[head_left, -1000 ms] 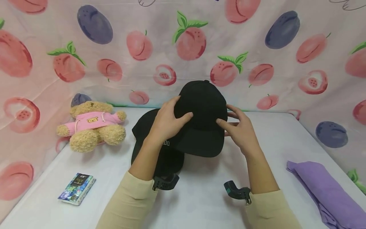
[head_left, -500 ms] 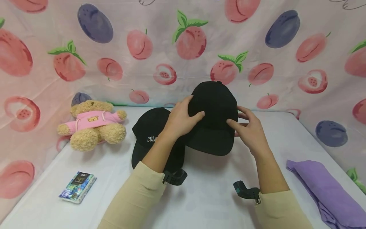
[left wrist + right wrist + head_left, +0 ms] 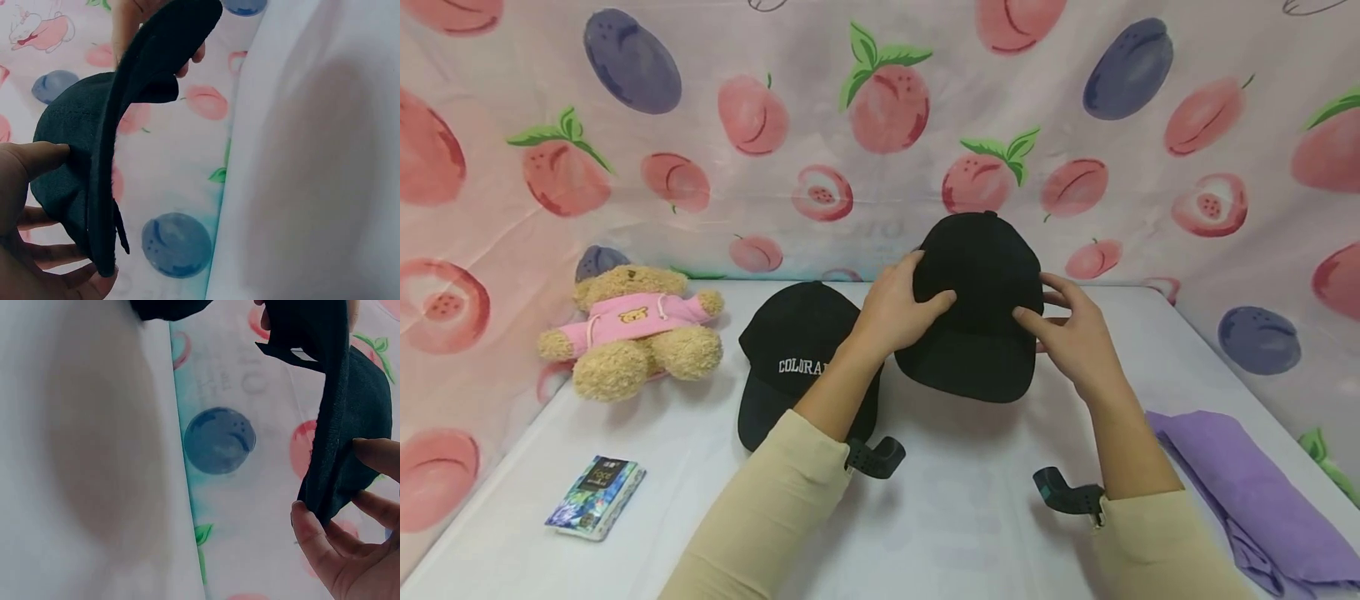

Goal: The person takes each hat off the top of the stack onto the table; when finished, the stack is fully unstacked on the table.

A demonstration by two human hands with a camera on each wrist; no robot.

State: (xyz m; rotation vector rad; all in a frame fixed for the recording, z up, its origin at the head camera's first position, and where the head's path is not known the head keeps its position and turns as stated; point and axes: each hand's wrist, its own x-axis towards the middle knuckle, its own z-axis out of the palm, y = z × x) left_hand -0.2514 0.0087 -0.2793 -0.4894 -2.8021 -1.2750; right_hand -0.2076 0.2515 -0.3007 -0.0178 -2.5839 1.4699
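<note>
A plain black cap (image 3: 977, 283) is held up off the table between both hands, its brim toward me and tipped down. My left hand (image 3: 898, 308) grips its left side, thumb on the front of the crown. On the opposite side my right hand (image 3: 1071, 337) pinches the edge, thumb in front and fingers behind. In the left wrist view the cap (image 3: 69, 137) shows side-on with the left thumb pressed on it. The right wrist view shows the right fingertips at the rim of the cap (image 3: 369, 412). Behind my left forearm, a second black cap (image 3: 797, 333) with white lettering lies on the table.
A teddy bear (image 3: 632, 321) in a pink top sits at the back left. A patterned tissue pack (image 3: 597, 498) lies at the front left. Folded purple cloth (image 3: 1255, 492) rests on the right side of the white table (image 3: 955, 525). A fruit-print curtain hangs behind.
Both hands have carried the held cap to the right, off from in front of the second cap. More of that cap's white lettering now shows.
</note>
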